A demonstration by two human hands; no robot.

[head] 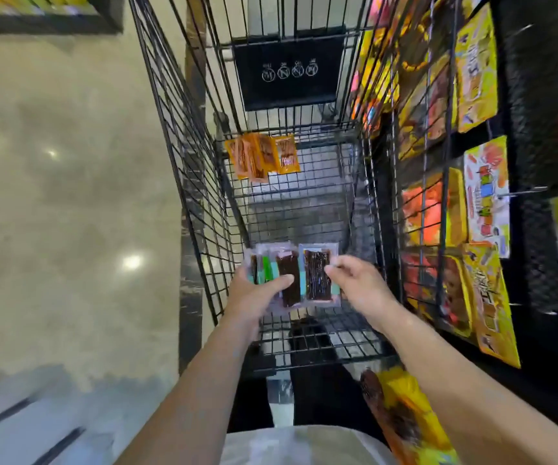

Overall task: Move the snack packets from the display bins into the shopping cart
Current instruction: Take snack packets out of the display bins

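Closest to the lens, a white shirt front [304, 444] fills the bottom edge. A yellow foil packet with a dark brown picture [408, 421] lies just under the right forearm. Both bare forearms reach forward over the near end of the black wire shopping cart [197, 196].

My left grip [257, 290] is clenched around a fanned bunch of clear plastic packets of dark brown strips [291, 276], with the thumb pressed across their faces. My right grip [354, 283] pinches the right edge of the rightmost packet between thumb and forefinger. The picture is a little blurred at that point. The bunch is held in the air above the cart's wire floor, near its close end, and touches no wire that I can make out.

Three orange snack packets [261, 159] lie overlapping at the cart's far end, beside its left wall. Above them a black flap with white round icons [287, 72] hangs on the end panel. Just beside the cart's right wall stands a black display rack [522, 95] hung with yellow and red snack bags [475, 72]. Polished beige floor [53, 162] spreads to the left.
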